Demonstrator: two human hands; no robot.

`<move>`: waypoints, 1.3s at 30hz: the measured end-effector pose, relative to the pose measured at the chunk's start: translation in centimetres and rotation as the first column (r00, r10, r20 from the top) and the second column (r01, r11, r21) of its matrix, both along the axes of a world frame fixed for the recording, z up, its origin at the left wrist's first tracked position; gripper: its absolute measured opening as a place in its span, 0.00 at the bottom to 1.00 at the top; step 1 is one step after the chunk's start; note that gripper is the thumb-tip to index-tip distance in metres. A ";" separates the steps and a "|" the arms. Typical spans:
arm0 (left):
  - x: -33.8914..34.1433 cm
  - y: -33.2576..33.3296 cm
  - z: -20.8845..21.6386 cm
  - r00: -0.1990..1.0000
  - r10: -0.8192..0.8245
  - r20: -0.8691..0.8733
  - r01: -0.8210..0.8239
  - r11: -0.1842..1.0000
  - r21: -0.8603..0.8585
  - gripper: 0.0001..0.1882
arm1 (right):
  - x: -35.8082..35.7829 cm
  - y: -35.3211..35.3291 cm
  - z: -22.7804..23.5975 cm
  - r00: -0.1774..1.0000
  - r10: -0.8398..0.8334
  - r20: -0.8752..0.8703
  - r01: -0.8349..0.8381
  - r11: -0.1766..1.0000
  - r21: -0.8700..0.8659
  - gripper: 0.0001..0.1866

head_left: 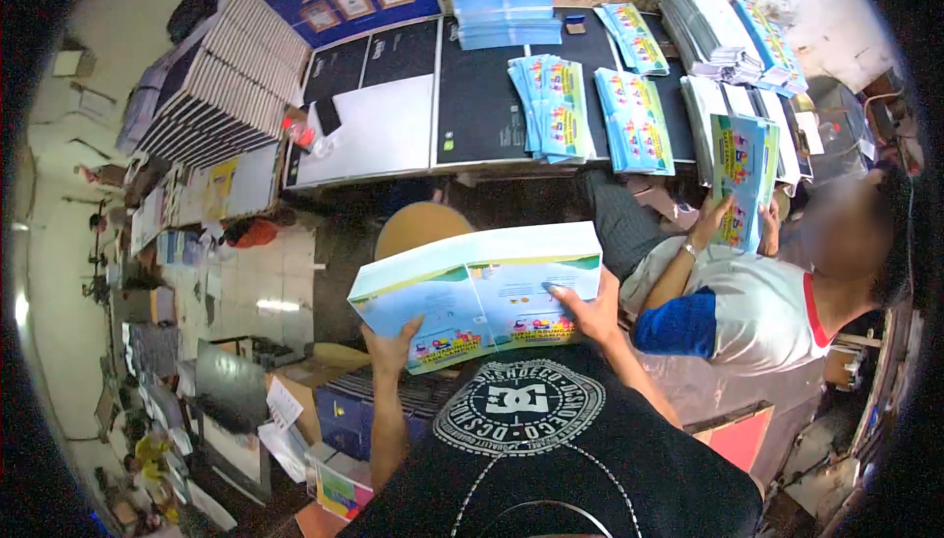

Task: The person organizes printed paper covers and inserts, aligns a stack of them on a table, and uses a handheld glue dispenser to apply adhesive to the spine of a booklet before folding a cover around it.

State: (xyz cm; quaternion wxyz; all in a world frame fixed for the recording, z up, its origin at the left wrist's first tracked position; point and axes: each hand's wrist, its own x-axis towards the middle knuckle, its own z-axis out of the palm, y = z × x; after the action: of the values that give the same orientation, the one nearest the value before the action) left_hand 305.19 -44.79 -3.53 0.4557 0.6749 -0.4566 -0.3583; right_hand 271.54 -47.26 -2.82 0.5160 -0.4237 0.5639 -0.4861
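Left hand (391,344) and right hand (595,313) both gripping ends of thick paper stack (479,300), mid-frame. Black-topped table (470,95) upper centre; co-worker (762,297) at right holds booklets (744,179).

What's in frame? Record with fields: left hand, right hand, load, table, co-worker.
left hand: gripping the load's left side
right hand: gripping its right side, thumb on the printed face
load: thick paper stack, blue print
table: several paper bundles, white sheet
co-worker: on the right, both hands on a smaller bundle
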 end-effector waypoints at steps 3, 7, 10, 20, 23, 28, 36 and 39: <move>1.2 -5.4 -2.7 0.999 -0.039 0.031 0.037 0.996 0.077 0.35 | -0.3 -4.8 -1.4 0.993 -0.001 -0.116 -0.001 1.000 -0.022 0.25; -2.4 -10.7 -1.7 0.999 0.018 -0.032 -0.024 0.982 -0.187 0.32 | -0.9 -11.9 -3.1 0.981 -0.009 -0.195 -0.012 0.994 -0.106 0.26; -1.3 -13.2 -2.3 0.998 0.053 0.028 -0.055 0.995 0.078 0.29 | -1.0 -16.0 -2.8 0.981 0.042 -0.189 -0.049 0.998 -0.029 0.26; -3.9 -20.1 0.6 0.999 0.015 -0.030 -0.012 0.995 0.099 0.18 | -1.7 -20.9 -6.1 0.998 -0.022 -0.058 0.022 1.000 -0.006 0.24; -4.1 -22.8 0.8 0.999 -0.053 -0.001 0.052 0.993 0.105 0.17 | -1.9 -22.6 -6.6 0.997 -0.065 -0.046 0.066 0.998 0.019 0.24; -3.1 -28.3 -0.7 0.992 -0.127 -0.004 0.126 0.983 0.131 0.17 | -1.7 -26.4 -7.0 0.990 -0.092 -0.104 0.100 0.992 0.074 0.25; 2.0 -39.4 -3.9 0.979 -0.196 0.051 0.180 0.958 0.224 0.21 | 3.5 -34.9 -9.6 0.978 -0.145 -0.147 0.171 0.968 0.184 0.28; 4.5 -44.6 -5.6 0.982 -0.186 -0.024 0.181 0.912 0.367 0.23 | 6.4 -39.0 -12.8 0.974 -0.141 -0.179 0.180 0.958 0.225 0.29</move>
State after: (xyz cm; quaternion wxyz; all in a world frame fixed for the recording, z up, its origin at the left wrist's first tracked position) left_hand 309.64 -89.38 -9.14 0.2829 0.7046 -0.4453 -0.4746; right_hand 277.90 -86.28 -15.59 0.4746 -0.3490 0.6909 -0.4191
